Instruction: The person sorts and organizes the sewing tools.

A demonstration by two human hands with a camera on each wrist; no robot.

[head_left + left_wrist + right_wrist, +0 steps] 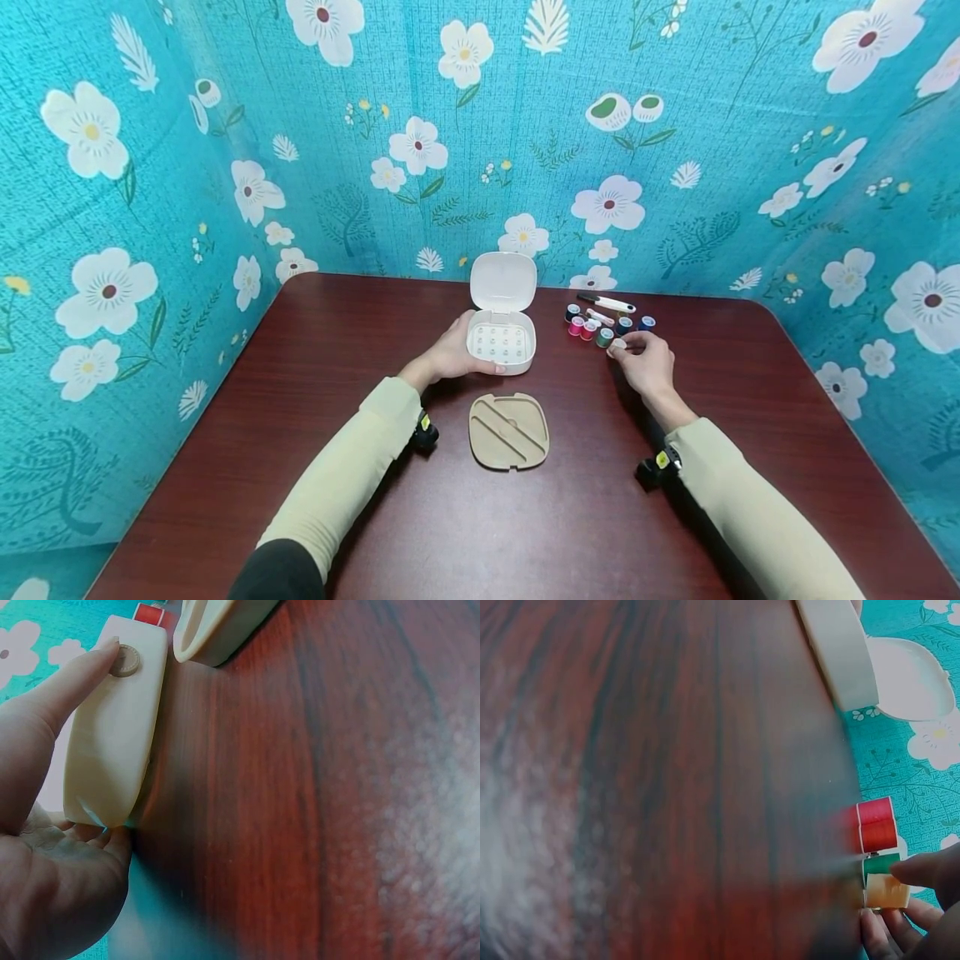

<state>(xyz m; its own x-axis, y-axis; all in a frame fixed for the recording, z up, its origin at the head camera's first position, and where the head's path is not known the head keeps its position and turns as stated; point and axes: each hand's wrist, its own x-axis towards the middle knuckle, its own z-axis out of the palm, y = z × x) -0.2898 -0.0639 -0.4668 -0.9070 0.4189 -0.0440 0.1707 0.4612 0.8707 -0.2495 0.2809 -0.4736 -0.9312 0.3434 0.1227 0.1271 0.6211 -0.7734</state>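
Observation:
My left hand (450,352) grips a white sewing box (517,369) from its left side. In the left wrist view the thumb lies on the round front button (125,661), with the other fingers around the box's far side. The box's lid (503,282) stands up, and rows of small pegs show inside. On the right, my right hand (651,365) pinches a pale yellow thread spool (887,891) between thumb and fingers, at the near edge of the spool group. A green spool (604,337) is right beside it.
A beige divided tray (510,433) lies in front of the box. Several thread spools, among them pink (576,326) and blue (647,323), cluster at the back right. Behind them lies a white tool with a black tip (606,302). A floral curtain (420,217) borders the table's back.

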